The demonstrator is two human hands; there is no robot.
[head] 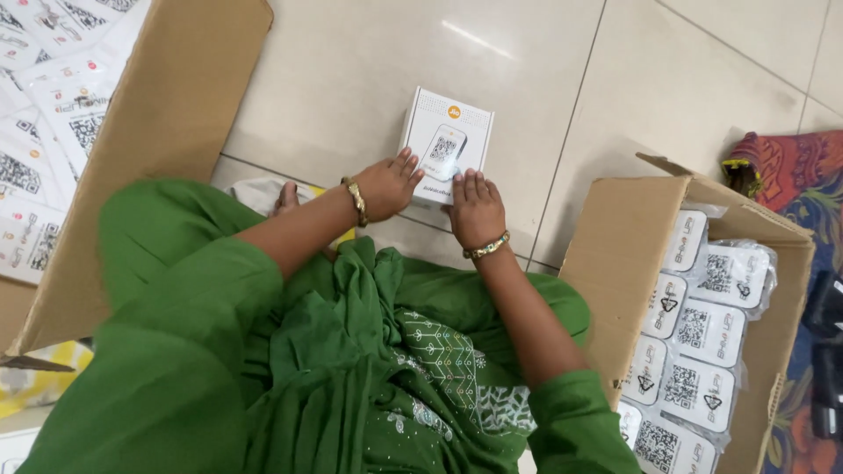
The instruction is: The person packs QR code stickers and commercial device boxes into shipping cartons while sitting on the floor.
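- Nearest the camera lies the person's lap in green cloth (263,351), with both forearms reaching forward over it toward the tiled floor (369,79).
- The left hand (386,184) wears a gold bangle (356,200) at the wrist; its grip rests with fingers spread against the near-left edge of a small white box (446,145), touching it rather than wrapped round it.
- The right hand (476,211), with a beaded bracelet (486,247) at the wrist, lies flat with fingers together, the fingertips pressed on the near edge of the same box; this grip too is laid against it, not closed about it.
- The small white box sits flat on the floor just beyond both hands, its top showing a picture of a small device with a square code pattern.
- A bare foot (284,198) shows just left of the left wrist, on a bit of pale wrapping.
- At the right, an open cardboard carton (606,263) stands near the right elbow, packed with rows of white packets (694,351) in clear wrap.
- At the left, a larger carton flap (167,132) leans up, with printed white sheets (44,132) beyond it at the far-left corner of the floor.
- Far right, patterned red and blue cloth (799,167) lies past the carton.
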